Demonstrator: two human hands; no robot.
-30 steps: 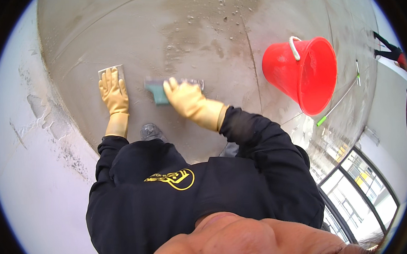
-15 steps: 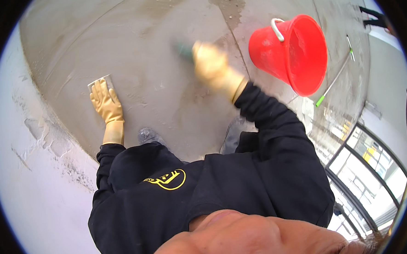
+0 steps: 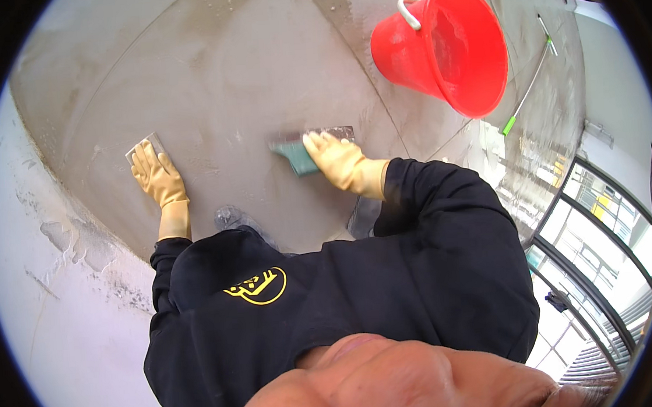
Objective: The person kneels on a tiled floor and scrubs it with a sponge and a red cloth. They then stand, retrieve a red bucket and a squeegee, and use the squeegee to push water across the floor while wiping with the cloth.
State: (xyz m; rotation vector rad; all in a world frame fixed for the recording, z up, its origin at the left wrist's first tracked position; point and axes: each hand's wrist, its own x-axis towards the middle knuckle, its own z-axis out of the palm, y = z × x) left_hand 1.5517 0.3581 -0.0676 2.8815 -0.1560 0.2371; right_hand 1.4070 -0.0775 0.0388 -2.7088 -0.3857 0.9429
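Note:
My left hand, in a yellow rubber glove, lies flat with its fingers stretched over a thin pale square pad on the wet grey floor; most of the pad is hidden. In front of my body, my right hand, gloved the same way, is closed on a wide-bladed trowel. Its part beside my fingers is green, and its long dark blade edge points away from me, low over the floor or touching it. Some blur keeps the exact contact from showing.
A red bucket with a white handle stands ahead to the right. Farther right lies a long-handled floor squeegee with green grips. A scuffed white wall runs along my left. My boots are close below my hands. Black-framed glazing is at far right.
My right hand has swept the trowel back toward my body. My left hand stays flat on the pad. The view has tilted, so the bucket sits higher in it.

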